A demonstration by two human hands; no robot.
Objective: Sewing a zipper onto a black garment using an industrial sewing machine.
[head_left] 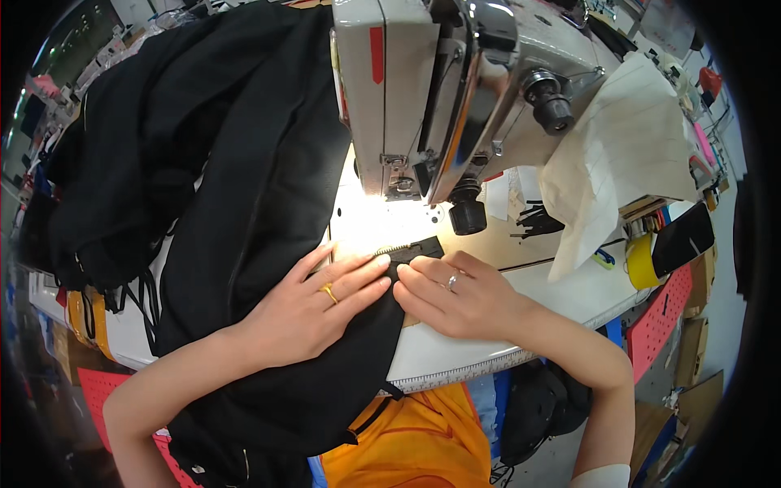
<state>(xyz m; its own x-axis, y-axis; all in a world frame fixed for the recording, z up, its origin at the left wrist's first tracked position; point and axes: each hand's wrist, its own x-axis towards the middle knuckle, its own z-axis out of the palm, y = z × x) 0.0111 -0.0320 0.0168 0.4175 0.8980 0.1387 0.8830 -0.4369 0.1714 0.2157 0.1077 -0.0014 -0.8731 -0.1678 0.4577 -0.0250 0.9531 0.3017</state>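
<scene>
My left hand (317,313) lies with fingers stretched out on black fabric (277,203), its fingertips beside a short strip of metal zipper teeth (393,250). Right next to it, my right hand (455,297) has its fingers bent and pressed together on a dark zippered piece (427,246), partly hidden under them. Both hands are just in front of the lit bed of a sewing machine (382,98), near its presser area. The black fabric runs from the upper left down over the table edge toward my lap, where orange cloth (415,439) shows.
Pale paper or cloth (614,146) hangs by the machine at right, above small black strips (537,220), a yellow roll (641,260) and a dark holder (683,240). A ruler strip (464,366) edges the white table. Red perforated boards (663,317) are at both sides.
</scene>
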